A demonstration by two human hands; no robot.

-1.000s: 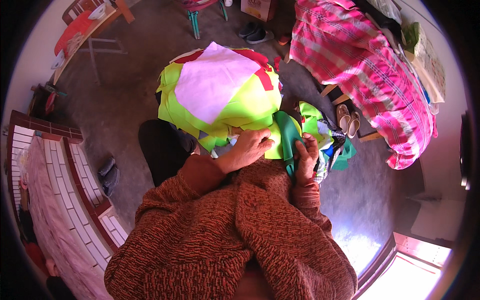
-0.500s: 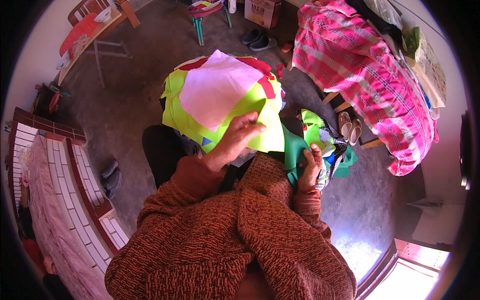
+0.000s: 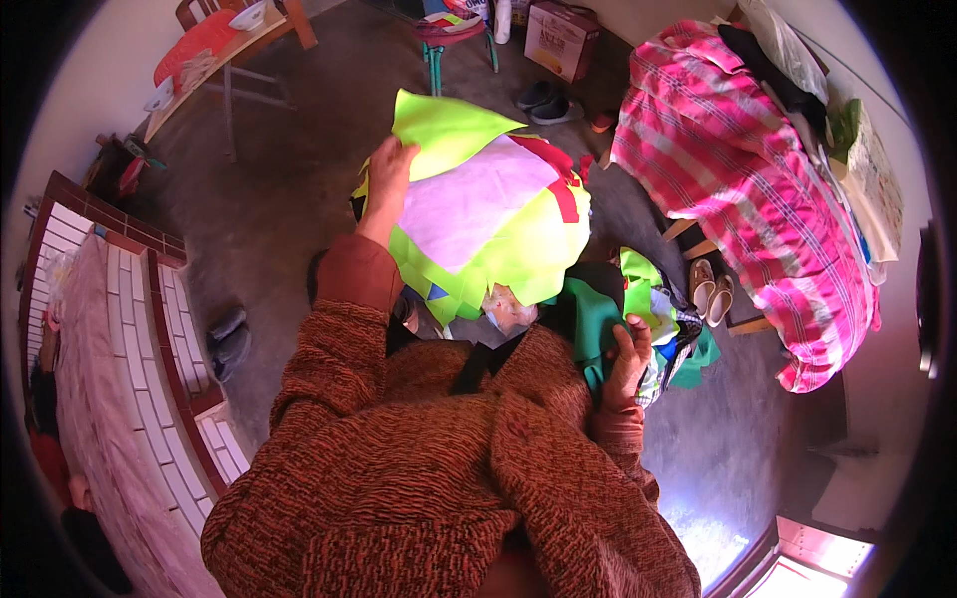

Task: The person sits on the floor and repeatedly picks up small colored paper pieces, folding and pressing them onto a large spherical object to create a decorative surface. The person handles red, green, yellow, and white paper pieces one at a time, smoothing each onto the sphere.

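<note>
A heap of cloth pieces lies in front of my knees, mostly neon yellow-green cloth [image 3: 538,254], with a pale pink piece [image 3: 469,204] spread on top. Red strips [image 3: 568,194] show along its right side. At the heap's far left, my left hand [image 3: 392,171] pinches the edge of a raised yellow-green cloth piece [image 3: 449,130]. My right hand [image 3: 626,361] is low on the right, fingers loosely apart, against a dark green cloth [image 3: 595,324]. Beside it is a bundle of mixed scraps [image 3: 658,299] in green, white and blue.
A bed or bench under a pink plaid cover [image 3: 728,189] stands at the right, with light shoes [image 3: 711,294] by it. Farther off are dark slippers [image 3: 550,103], a cardboard box [image 3: 561,40] and a green-legged stool [image 3: 454,35]. A wooden table [image 3: 214,60] stands far left.
My left hand has moved from the heap's near side to its far left, with a yellow-green piece now lifted in it. The right hand stays by the green cloth. The view has shifted slightly.
</note>
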